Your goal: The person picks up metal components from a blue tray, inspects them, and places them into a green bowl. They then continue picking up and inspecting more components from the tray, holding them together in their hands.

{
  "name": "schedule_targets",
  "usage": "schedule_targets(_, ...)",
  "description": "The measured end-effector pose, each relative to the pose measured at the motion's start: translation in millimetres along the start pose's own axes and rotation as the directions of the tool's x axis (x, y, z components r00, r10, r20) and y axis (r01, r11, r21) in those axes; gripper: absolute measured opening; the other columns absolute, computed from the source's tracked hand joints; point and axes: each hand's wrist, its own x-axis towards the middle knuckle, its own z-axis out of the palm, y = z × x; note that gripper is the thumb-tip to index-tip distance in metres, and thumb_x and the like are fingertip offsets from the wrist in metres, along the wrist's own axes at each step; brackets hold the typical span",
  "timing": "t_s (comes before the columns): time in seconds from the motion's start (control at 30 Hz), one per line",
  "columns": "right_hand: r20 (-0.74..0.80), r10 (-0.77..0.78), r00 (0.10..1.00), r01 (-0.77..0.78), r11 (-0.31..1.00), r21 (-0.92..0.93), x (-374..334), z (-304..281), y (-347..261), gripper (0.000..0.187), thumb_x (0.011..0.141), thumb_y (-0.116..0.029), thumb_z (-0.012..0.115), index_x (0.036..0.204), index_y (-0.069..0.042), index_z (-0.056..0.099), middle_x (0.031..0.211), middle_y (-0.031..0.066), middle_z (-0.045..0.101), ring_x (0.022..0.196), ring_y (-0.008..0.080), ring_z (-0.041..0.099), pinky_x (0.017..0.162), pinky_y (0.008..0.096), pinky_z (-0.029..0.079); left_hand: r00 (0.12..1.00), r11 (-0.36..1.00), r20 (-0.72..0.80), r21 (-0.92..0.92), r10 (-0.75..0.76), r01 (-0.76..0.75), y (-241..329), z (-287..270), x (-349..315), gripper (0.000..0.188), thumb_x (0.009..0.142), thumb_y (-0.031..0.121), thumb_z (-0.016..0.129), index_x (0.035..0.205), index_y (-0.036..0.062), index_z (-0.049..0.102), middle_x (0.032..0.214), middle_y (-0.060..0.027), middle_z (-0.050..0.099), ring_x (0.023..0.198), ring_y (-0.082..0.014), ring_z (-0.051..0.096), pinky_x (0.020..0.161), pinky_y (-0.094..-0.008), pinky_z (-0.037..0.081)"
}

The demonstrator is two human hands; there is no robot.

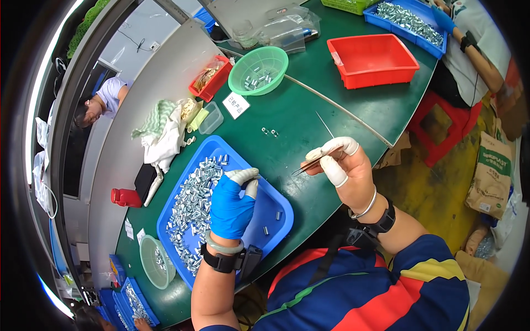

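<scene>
My left hand (234, 204), in a blue glove with white finger covers, hangs over a blue tray (281, 193). Its fingertips are pressed together, and whatever they pinch is hidden. Many small silvery metal sleeves (190, 207) lie heaped in the tray's left part, with a few loose at its right. To the right of the tray, above the table, my right hand (348, 168) wears white finger covers and grips dark tweezers (317, 160), tips pointing left. A thin metal rod (324, 123) shows just beyond that hand; I cannot tell whether it is held or lying.
Two metal sleeves (269, 132) rest on the green table (292, 160). Farther off are a green bowl (258, 60) holding sleeves, a red bin (372, 60) and a white card (236, 105). Another green bowl (156, 262) stands left. A co-worker's gloved hand (443, 19) is far right.
</scene>
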Motion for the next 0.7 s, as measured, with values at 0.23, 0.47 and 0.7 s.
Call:
schedule_targets(0.23,0.059,0.014,0.998,-0.014,1.000,-0.008,-7.6,14.0,-2.2,0.018,0.086,0.005,0.048,0.101,-0.005,0.045,0.096,0.0124,0.061,0.086,0.0191,0.063,0.076,0.0297,0.053,0.632,-0.278,0.639,-0.765,-0.438,0.581,22.8,-24.4,-35.6,0.021,0.082,0.002,0.059,0.103,-0.0022,0.059,0.092,-0.0162,0.062,0.081,-0.0239,0.060,0.072,-0.0340,0.051)
schedule_targets(0.47,0.060,0.053,0.997,-0.042,0.986,-0.164,-13.3,14.7,2.3,0.018,0.085,0.006,0.047,0.099,-0.006,0.046,0.094,0.0142,0.062,0.084,0.0212,0.063,0.070,0.0312,0.053,0.581,-0.401,0.681,-0.732,-0.446,0.551,22.6,-41.4,-82.2,0.024,0.084,0.003,0.057,0.107,-0.0048,0.057,0.095,-0.0168,0.062,0.084,-0.0245,0.061,0.077,-0.0342,0.051)
schedule_targets(0.7,0.573,0.167,0.803,0.544,0.188,-0.818,24.8,4.4,5.1,0.017,0.071,0.010,0.058,0.084,-0.001,0.058,0.093,0.0149,0.062,0.083,0.0280,0.062,0.069,0.0321,0.050,0.570,-0.484,0.713,-0.699,-0.409,0.527,15.0,-56.9,-111.2,0.025,0.085,0.003,0.055,0.109,-0.0046,0.056,0.098,-0.0170,0.062,0.086,-0.0249,0.061,0.079,-0.0347,0.051)
